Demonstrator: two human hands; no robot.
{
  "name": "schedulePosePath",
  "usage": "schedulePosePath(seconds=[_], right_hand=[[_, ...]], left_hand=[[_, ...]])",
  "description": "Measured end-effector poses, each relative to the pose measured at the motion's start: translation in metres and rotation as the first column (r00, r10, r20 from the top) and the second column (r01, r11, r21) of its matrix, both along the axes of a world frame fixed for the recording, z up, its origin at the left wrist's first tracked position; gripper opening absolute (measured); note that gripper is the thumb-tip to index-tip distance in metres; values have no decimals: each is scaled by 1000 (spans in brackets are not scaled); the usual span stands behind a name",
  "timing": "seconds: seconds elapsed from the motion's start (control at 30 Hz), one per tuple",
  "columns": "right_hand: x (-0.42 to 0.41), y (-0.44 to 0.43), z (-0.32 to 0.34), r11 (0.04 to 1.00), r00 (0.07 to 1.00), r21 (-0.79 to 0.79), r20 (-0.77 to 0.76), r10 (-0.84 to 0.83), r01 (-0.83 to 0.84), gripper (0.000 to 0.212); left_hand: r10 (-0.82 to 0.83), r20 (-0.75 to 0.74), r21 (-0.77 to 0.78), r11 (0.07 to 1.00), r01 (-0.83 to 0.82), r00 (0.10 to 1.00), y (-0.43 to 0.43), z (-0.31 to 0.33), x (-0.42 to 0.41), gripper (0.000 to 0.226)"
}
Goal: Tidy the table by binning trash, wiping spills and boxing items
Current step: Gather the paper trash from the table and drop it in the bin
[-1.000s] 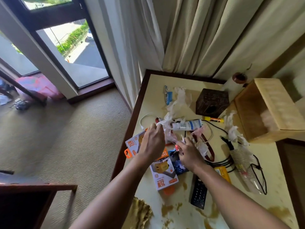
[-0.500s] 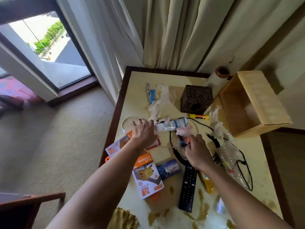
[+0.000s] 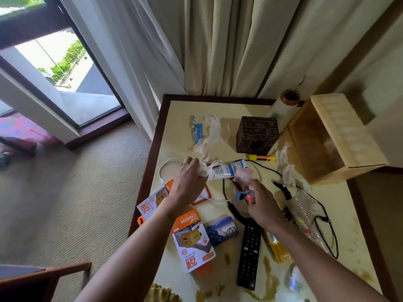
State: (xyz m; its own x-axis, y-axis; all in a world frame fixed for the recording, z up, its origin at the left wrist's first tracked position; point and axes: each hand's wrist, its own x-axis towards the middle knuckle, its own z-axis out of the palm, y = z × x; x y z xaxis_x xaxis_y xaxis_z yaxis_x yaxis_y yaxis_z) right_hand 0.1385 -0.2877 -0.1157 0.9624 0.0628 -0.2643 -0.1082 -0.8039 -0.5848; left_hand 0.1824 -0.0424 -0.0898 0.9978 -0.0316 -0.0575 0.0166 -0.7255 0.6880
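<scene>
At a cluttered table [image 3: 229, 107], a person's left hand [image 3: 190, 178] curls its fingers round a crumpled tissue [image 3: 202, 170] in front of the dark box [image 3: 257, 135]. The right hand [image 3: 260, 202], nearer than the box, pinches a blue-and-red scrap [image 3: 245, 194].

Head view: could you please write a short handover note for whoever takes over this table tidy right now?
Left hand grips crumpled tissue beside the white tube. Right hand pinches blue and red scraps.
Wooden box lies on its side at the far right, nothing visible inside.
Done: nothing boxed or wiped yet.
Left: bin loose tissues, wipe brown spills, box remote and charger boxes.
</scene>
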Motion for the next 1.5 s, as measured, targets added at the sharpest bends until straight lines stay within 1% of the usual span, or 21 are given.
schedulePosePath(seconds=[0.07, 0.13, 0.2, 0.23, 0.3, 0.33, 0.37, 0.43, 0.5, 0.53, 0.63, 0.73, 0.8, 0.87, 0.97, 1.03, 1.07, 1.2, 1.3, 1.43, 1.5], right_hand=[[7, 0, 6, 992, 996, 105, 38, -77, 73, 52], [17, 1, 13, 976, 986, 160, 54, -157, 147, 62], [26, 5, 17, 962, 979, 187, 15, -204, 198, 68], [30, 9, 17, 960, 978, 192, 2, -209, 205, 66], [36, 15, 13, 965, 981, 181, 9, -196, 191, 59], [38, 17, 9, 970, 983, 162, 3, -186, 183, 56], [40, 19, 4, 976, 984, 121, -21, -178, 179, 52], [41, 21, -4, 983, 979, -14, -88, -182, 182, 42], [42, 22, -8, 979, 976, -75, -100, -194, 188, 36], [42, 23, -8, 977, 974, -85, -95, -204, 196, 35], [45, 22, -8, 973, 973, -103, -84, -217, 208, 32], [45, 18, -4, 973, 972, -91, -81, -221, 214, 31], [43, 15, 0, 967, 964, -49, -75, -254, 251, 31], [42, 11, 5, 947, 945, -1, -63, -320, 321, 28], [42, 4, 13, 904, 907, 71, -47, -418, 421, 20], [42, -2, 20, 877, 880, 74, -22, -474, 474, 21], [42, -4, 24, 866, 870, 88, -9, -493, 492, 21], [31, -14, 44, 820, 832, 181, 23, -555, 542, 14], [12, -26, 64, 752, 774, 271, 39, -632, 601, 16], [-32, -66, 91, 675, 710, 387, 68, -701, 629, 16], [-60, -95, 102, 605, 663, 456, 42, -747, 653, 16]], left_hand=[[45, 70, -58, 997, -41, 997, 0, 5, 5, 12], [36, 74, -90, 996, -29, 997, -1, 5, 16, 19], [6, 16, -35, 999, -5, 1000, -3, -2, 33, 30], [-15, -28, 22, 1000, 16, 999, -5, -8, 41, 29], [-20, -136, 121, 992, 36, 991, -8, -18, 56, 23], [9, -186, 158, 987, 21, 982, -10, -23, 62, 24], [38, -227, 181, 984, 4, 973, -10, -28, 67, 29], [71, -274, 186, 982, -20, 959, -11, -42, 76, 37], [80, -271, 202, 979, -25, 959, -13, -46, 79, 39], [86, -263, 237, 971, -22, 961, -14, -47, 80, 38], [82, -224, 374, 927, 8, 971, -18, -36, 78, 26], [58, -242, 415, 909, 49, 968, -21, -32, 76, 18], [51, -242, 388, 920, 49, 969, -22, -29, 73, 21], [67, -203, 337, 941, 6, 977, -21, -24, 70, 27], [90, -181, 182, 982, -56, 979, -19, -9, 63, 43], [86, -195, 99, 993, -67, 977, -19, 5, 56, 52], [82, -195, 69, 995, -70, 977, -19, 15, 49, 53], [21, -141, -71, 997, -31, 990, -33, 57, 17, 40], [-95, -99, -160, 984, 78, 991, -52, 84, -10, 32], [-256, -81, -230, 945, 232, 963, -97, 115, -44, 24], [-318, -64, -276, 916, 290, 946, -130, 127, -66, 14]])
